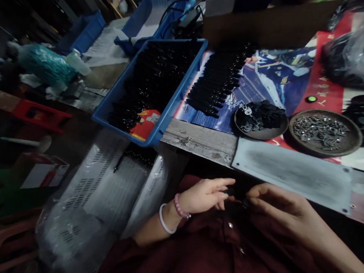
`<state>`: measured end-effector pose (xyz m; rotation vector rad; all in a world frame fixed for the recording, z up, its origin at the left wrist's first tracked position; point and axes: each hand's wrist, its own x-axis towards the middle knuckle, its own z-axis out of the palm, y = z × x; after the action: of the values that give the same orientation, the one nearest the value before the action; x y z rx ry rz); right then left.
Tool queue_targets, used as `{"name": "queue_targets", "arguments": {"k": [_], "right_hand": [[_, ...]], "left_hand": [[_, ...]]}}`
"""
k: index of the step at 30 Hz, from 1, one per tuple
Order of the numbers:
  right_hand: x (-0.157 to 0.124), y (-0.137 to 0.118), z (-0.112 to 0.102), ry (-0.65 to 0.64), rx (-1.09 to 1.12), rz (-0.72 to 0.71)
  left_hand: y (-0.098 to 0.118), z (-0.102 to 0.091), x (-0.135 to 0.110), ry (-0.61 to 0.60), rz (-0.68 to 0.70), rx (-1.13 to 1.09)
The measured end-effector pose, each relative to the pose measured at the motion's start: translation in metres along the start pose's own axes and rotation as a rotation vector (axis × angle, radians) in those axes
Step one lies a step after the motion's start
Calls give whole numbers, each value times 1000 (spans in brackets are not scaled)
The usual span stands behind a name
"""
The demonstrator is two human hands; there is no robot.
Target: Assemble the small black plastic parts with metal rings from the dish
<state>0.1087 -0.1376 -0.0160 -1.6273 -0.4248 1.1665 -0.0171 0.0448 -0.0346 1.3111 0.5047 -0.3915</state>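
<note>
Above my lap, close to the bench's front edge, are both of my hands. My left hand [201, 196] wears a bead bracelet and a pale bangle; its fingers stretch to the right, slightly apart, and I make out nothing gripped in them. My right hand [277, 202] is closed in a pinch, thumb against forefinger, on a small dark piece [245, 202] too dim to name. The fingertips of the two hands point at each other across a narrow gap. Just beyond them, a shallow bowl of small metal rivets or screws [322, 133] and a dish of flat black parts [263, 120] sit on the bench.
A grey metal plate [292, 174] covers part of the bench edge. Rows of black handle-like pieces [215, 84] lie beside a blue crate [182, 95] full of similar pieces. A plastic-wrapped pale crate [88, 180] stands lower left. Black parts in clear plastic [355, 55] lie far right.
</note>
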Motion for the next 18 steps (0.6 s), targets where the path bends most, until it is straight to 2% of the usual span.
{"name": "queue_targets", "arguments": {"k": [2, 4, 9, 14, 18], "right_hand": [[1, 1, -1, -1, -6, -13], [3, 3, -1, -7, -16, -41], [6, 10, -2, -75, -1, -76], [5, 13, 2, -50, 82, -63], [6, 13, 1, -72, 64, -61]], "left_hand": [[-3, 1, 2, 23, -31, -223], [-4, 1, 3, 38, -45, -321], [2, 1, -1, 37, -69, -418], [4, 6, 1, 96, -67, -436], [2, 7, 2, 81, -84, -457]]}}
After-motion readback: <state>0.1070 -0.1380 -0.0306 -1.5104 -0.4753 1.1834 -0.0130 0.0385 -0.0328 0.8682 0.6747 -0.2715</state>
